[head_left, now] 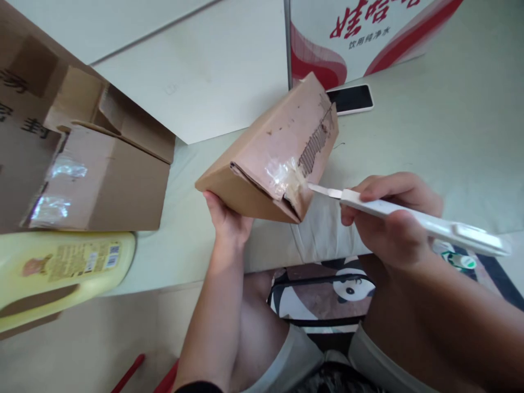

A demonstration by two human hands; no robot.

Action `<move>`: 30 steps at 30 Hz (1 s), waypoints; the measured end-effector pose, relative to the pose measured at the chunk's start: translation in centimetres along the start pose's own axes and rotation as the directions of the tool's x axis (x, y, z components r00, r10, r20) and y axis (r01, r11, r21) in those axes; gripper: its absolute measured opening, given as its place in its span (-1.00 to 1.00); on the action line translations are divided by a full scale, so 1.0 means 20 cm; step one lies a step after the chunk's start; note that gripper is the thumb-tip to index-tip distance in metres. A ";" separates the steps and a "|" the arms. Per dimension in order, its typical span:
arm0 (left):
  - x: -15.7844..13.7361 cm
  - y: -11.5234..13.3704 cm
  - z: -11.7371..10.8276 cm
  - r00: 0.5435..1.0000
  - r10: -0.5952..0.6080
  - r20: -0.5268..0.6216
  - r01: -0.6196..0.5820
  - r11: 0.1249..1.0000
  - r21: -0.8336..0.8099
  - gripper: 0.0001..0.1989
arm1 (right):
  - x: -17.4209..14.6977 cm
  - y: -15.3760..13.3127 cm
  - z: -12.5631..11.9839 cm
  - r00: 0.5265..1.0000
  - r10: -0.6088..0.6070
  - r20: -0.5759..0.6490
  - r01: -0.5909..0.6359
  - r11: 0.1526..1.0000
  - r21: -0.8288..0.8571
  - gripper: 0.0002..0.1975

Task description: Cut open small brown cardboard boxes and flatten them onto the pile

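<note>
On the white carton (319, 33) toward the desk's back edge, red characters are reading 娃哈, with more running out of view, and smaller print below is reading 饮用纯净水. Toward the left edge, a large brown carton (123, 180) is showing a black 封; its other characters are partly cropped. A yellow bottle (45, 245) is lying near the front edge, its label (88, 259) too small to read.

The left hand (229, 218) is supporting a cardboard box (282, 142), tilted above the desk (450, 136) near its front edge; the thumb is pressing its side, the other fingers are mostly hiding underneath. The right hand (385, 237) is curling closely around a white cutter (446, 228), whose blade tip is meeting the box's taped edge beside clear tape (282, 177). The box is partly covering a phone (354, 100). Below the front edge, a panda-print bag (311, 295) is sitting between the person's legs.
</note>
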State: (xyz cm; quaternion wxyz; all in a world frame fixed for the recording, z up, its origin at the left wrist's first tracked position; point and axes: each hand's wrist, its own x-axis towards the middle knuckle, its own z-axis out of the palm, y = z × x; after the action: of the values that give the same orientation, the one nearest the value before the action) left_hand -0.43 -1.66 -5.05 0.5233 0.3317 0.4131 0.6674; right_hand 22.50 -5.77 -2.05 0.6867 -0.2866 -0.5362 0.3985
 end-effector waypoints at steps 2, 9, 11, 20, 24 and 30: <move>0.00 -0.01 0.01 1.000 0.000 0.009 0.000 1.000 0.026 -0.19 | -0.01 -0.01 -0.01 0.997 0.050 0.063 -0.050 0.999 -0.002 -0.84; -0.01 -0.03 0.04 1.000 -0.009 -0.001 0.009 0.999 0.052 -0.06 | -0.01 -0.03 -0.04 0.987 0.128 0.098 -0.132 0.990 0.040 -0.77; -0.02 -0.04 0.04 1.000 -0.004 0.005 0.004 0.999 0.050 -0.07 | 0.00 -0.04 -0.04 0.982 0.146 0.118 -0.153 0.987 0.053 -0.74; -0.04 -0.03 0.01 0.988 -0.129 0.084 0.121 0.988 0.094 -0.16 | 0.05 -0.05 0.02 0.985 0.112 0.132 -0.113 0.994 -0.006 -0.81; -0.07 -0.04 0.05 0.997 -0.041 0.062 0.037 0.997 0.064 -0.23 | 0.04 0.01 0.05 0.984 0.146 -0.101 -0.133 0.983 0.130 -0.75; -0.10 -0.08 0.05 1.000 0.017 0.004 -0.017 0.990 0.138 -0.19 | 0.08 0.07 0.05 0.952 0.253 -0.171 -0.238 0.966 0.104 -0.80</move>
State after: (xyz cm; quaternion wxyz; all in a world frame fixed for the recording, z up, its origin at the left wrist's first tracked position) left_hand 1.62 -3.14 -6.02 0.4941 0.3717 0.4546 0.6411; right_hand 21.34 -3.77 -2.21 0.6893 -0.3579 -0.4144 0.4744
